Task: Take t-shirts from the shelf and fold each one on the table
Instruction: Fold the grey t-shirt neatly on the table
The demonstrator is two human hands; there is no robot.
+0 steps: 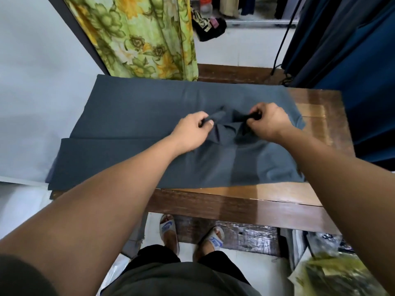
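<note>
Head view. Item: one dark grey t-shirt [149, 129], spread flat on a wooden tabletop [267, 193] at centre frame. Long axis runs left to right across the picture; the left end overhangs the tabletop's left edge, the right end stops short of the bare wood at right. Which end is the collar cannot be told. A fold line crosses the cloth lengthwise at middle left. The cloth is bunched into a raised pucker at centre, between the two hands.

Left hand [195, 130]: centre frame, fingers curled, thumb and fingers pinching a ridge of the t-shirt's fabric.

Right hand [267, 122]: just right of centre, fingers curled, pinching a darker gather of the same fabric. The two hands sit near each other, apart, each on one side of the pucker.

Surroundings: green and yellow floral curtain [145, 35], upper centre-left, hanging behind the tabletop's far edge. Dark blue hanging fabric [352, 60], upper right. Two feet in pale sandals [168, 227], lower centre, on the floor beneath the tabletop's near edge.
</note>
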